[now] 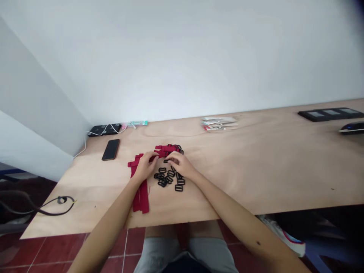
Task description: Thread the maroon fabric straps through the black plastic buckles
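On the wooden table (256, 170) lie several dark red fabric strips (141, 197) and a heap of black plastic slide buckles (170, 179). My left hand (146, 165) rests over the strips with its fingers closed on a red strip. My right hand (180, 162) is beside it, fingers pinched near a black buckle at the strip's end. Just behind my hands sits a small pile of red strips with black buckles on them (169, 149).
A black phone (110, 149) lies to the left, with a power strip and white cable (104, 129) at the wall. Flat packets (219, 123) lie at the back. A black tray (331, 113) and mouse (352, 127) are far right. A black cable (54, 204) crosses the left edge.
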`<move>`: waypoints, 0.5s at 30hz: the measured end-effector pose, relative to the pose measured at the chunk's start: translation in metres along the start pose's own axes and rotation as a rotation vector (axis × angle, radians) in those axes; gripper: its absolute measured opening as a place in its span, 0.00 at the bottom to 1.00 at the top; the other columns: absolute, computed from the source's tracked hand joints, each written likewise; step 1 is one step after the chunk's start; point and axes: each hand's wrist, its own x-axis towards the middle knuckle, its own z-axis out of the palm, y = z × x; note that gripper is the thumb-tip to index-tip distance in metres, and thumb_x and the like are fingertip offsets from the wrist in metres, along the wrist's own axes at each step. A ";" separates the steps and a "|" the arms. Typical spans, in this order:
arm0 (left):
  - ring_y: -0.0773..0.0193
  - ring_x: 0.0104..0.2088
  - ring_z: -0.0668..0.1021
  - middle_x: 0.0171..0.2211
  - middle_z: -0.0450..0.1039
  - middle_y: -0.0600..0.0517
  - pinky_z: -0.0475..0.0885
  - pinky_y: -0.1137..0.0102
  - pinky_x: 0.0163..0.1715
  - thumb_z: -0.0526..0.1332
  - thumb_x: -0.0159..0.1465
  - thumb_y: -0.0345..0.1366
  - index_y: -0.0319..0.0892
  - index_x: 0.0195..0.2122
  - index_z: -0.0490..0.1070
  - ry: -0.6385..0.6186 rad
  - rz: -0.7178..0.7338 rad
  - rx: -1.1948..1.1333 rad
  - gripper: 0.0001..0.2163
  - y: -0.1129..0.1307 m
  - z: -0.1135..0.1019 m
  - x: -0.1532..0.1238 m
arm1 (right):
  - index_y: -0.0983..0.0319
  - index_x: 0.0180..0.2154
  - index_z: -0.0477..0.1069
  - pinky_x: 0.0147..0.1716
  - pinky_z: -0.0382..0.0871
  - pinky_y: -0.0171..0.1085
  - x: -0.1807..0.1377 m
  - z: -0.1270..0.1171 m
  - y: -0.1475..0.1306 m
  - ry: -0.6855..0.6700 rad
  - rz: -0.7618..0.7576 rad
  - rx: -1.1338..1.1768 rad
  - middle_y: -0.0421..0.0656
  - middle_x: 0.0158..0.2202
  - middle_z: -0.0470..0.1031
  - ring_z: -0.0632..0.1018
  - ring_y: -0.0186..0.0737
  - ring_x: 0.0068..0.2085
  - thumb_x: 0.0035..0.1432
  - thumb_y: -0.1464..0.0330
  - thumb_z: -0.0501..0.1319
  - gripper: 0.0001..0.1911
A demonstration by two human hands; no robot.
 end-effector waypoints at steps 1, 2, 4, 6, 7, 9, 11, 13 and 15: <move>0.54 0.44 0.82 0.43 0.82 0.48 0.77 0.59 0.48 0.61 0.73 0.35 0.44 0.44 0.77 -0.007 0.009 0.003 0.05 0.002 0.000 0.000 | 0.59 0.44 0.80 0.48 0.73 0.44 0.001 -0.001 0.002 0.050 0.025 0.051 0.47 0.44 0.81 0.80 0.45 0.45 0.68 0.73 0.62 0.08; 0.55 0.43 0.81 0.41 0.82 0.48 0.77 0.59 0.47 0.61 0.73 0.36 0.44 0.43 0.77 -0.012 0.022 0.007 0.05 0.004 0.000 0.000 | 0.59 0.44 0.80 0.47 0.73 0.44 0.001 -0.001 0.005 0.092 0.050 0.099 0.47 0.44 0.81 0.80 0.45 0.45 0.67 0.71 0.63 0.07; 0.55 0.43 0.81 0.41 0.81 0.48 0.76 0.59 0.47 0.61 0.74 0.34 0.45 0.44 0.77 -0.027 0.057 0.016 0.05 0.007 0.000 -0.001 | 0.59 0.43 0.80 0.46 0.74 0.43 0.002 -0.002 0.010 0.151 0.100 0.201 0.46 0.43 0.82 0.81 0.45 0.45 0.66 0.68 0.64 0.06; 0.54 0.45 0.80 0.42 0.81 0.48 0.76 0.59 0.49 0.59 0.74 0.32 0.45 0.46 0.78 -0.046 0.100 0.012 0.07 0.010 0.001 -0.001 | 0.59 0.42 0.80 0.47 0.75 0.43 0.003 -0.001 0.013 0.182 0.147 0.298 0.45 0.43 0.83 0.82 0.45 0.45 0.65 0.65 0.66 0.06; 0.54 0.47 0.80 0.43 0.81 0.47 0.75 0.58 0.50 0.58 0.74 0.31 0.45 0.48 0.78 -0.054 0.118 0.005 0.08 0.011 0.001 -0.001 | 0.59 0.41 0.80 0.48 0.75 0.43 0.003 0.000 0.015 0.185 0.166 0.336 0.45 0.42 0.83 0.82 0.45 0.45 0.64 0.64 0.67 0.07; 0.55 0.48 0.79 0.45 0.81 0.47 0.75 0.58 0.51 0.58 0.75 0.30 0.46 0.49 0.77 -0.055 0.145 -0.016 0.09 0.013 0.001 -0.001 | 0.59 0.42 0.80 0.48 0.76 0.43 0.003 0.001 0.015 0.168 0.193 0.384 0.45 0.42 0.83 0.82 0.44 0.45 0.64 0.62 0.68 0.08; 0.55 0.49 0.79 0.45 0.81 0.48 0.74 0.59 0.52 0.58 0.75 0.30 0.46 0.49 0.77 -0.055 0.161 -0.028 0.09 0.015 0.001 -0.001 | 0.59 0.42 0.81 0.47 0.76 0.42 0.002 0.002 0.013 0.132 0.209 0.400 0.44 0.42 0.83 0.82 0.44 0.44 0.63 0.62 0.69 0.09; 0.55 0.48 0.78 0.44 0.81 0.48 0.74 0.59 0.51 0.59 0.74 0.30 0.46 0.48 0.77 -0.068 0.172 -0.031 0.08 0.017 0.001 -0.001 | 0.59 0.42 0.82 0.47 0.76 0.42 0.001 0.003 0.011 0.105 0.220 0.398 0.45 0.42 0.83 0.82 0.44 0.44 0.63 0.62 0.69 0.09; 0.56 0.47 0.79 0.43 0.80 0.49 0.74 0.59 0.50 0.59 0.74 0.30 0.46 0.47 0.77 -0.077 0.181 -0.035 0.07 0.019 0.001 -0.001 | 0.59 0.42 0.82 0.45 0.76 0.42 0.000 0.004 0.009 0.091 0.235 0.414 0.45 0.41 0.84 0.83 0.44 0.43 0.63 0.61 0.69 0.10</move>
